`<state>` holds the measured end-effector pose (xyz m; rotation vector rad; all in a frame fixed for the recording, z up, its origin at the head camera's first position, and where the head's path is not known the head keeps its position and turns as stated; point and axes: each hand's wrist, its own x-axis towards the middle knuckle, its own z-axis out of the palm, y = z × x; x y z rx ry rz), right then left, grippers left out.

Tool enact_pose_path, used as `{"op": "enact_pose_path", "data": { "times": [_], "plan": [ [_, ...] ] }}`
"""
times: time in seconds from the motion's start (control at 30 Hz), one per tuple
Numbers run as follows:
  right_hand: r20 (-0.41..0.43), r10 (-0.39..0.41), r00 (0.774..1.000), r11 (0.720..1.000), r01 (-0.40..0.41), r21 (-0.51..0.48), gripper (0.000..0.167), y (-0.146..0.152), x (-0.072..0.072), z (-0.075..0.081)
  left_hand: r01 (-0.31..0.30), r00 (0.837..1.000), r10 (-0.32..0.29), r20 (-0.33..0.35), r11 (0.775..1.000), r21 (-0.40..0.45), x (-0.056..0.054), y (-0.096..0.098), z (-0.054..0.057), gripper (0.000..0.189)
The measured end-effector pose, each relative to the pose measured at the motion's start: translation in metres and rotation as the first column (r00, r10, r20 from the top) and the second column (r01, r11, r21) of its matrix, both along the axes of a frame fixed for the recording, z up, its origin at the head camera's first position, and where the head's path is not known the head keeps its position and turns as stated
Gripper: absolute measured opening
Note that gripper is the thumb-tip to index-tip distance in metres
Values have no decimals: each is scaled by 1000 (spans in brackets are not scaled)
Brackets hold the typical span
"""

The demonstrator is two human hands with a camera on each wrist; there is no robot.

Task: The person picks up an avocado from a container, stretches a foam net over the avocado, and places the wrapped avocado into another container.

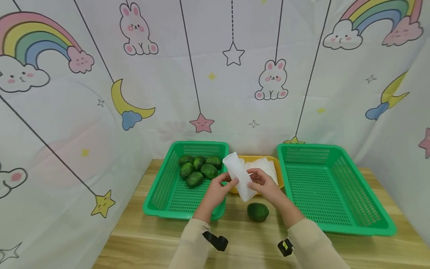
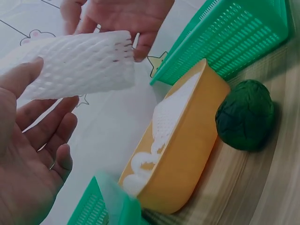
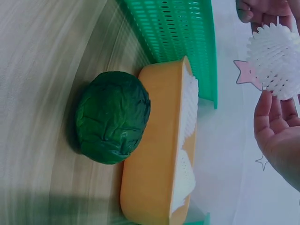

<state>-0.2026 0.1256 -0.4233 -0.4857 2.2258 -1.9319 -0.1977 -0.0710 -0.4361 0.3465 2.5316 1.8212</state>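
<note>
A white foam net sleeve (image 1: 239,178) is held up, tilted, between both hands above the table. My left hand (image 1: 217,191) grips its left side, thumb (image 2: 29,75) on the near face and fingers behind. On the other side my right hand (image 1: 267,186) pinches the sleeve near its lower part. The right wrist view shows the netting (image 3: 276,61) end-on, with the right hand's fingers (image 3: 265,112) at its edge. A dark green avocado (image 1: 258,212) lies on the table just below the hands.
Several avocados (image 1: 195,179) lie in the left green basket (image 1: 152,198). Behind the hands, a yellow bin (image 1: 280,175) holds more white foam sleeves (image 1: 263,167). Another green basket (image 1: 366,194) stands at the right. The wooden table (image 1: 242,243) meets a patterned cloth (image 1: 215,93) behind.
</note>
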Motion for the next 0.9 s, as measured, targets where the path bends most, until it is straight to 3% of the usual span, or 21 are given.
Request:
{"op": "enact_pose_path", "data": {
  "times": [0.17, 0.3, 0.43, 0.57, 0.63, 0.77, 0.9],
  "plan": [
    [22, -135, 991, 989, 133, 58, 32, 7, 3, -3, 7, 1000, -7, -13, 1000, 7, 2, -1, 0, 31],
    [19, -268, 963, 959, 265, 97, 33, 22, 3, -4, -39, 999, 39, -15, 999, 13, 2, -11, -2, 26],
    [28, -264, 964, 959, 259, 116, 34, 30, 6, -5, -27, 1000, 27, -7, 1000, 14, 3, -15, 0, 20],
    [39, -189, 981, 979, 185, 88, 35, 24, 10, -8, 66, 998, -67, 6, 996, 53, 4, -7, -1, 23],
    [42, -155, 987, 987, 152, 56, 35, 19, 13, -9, 116, 993, -119, 24, 990, 74, 4, -1, -2, 37],
    [37, -92, 995, 996, 92, 12, 36, 12, 16, -12, 238, 964, -254, 86, 958, 158, 4, 9, -6, 75],
    [33, -84, 996, 996, 84, -4, 36, 7, 15, -17, 324, 936, -345, 64, 920, 222, 5, 16, -9, 78]
  ]
}}
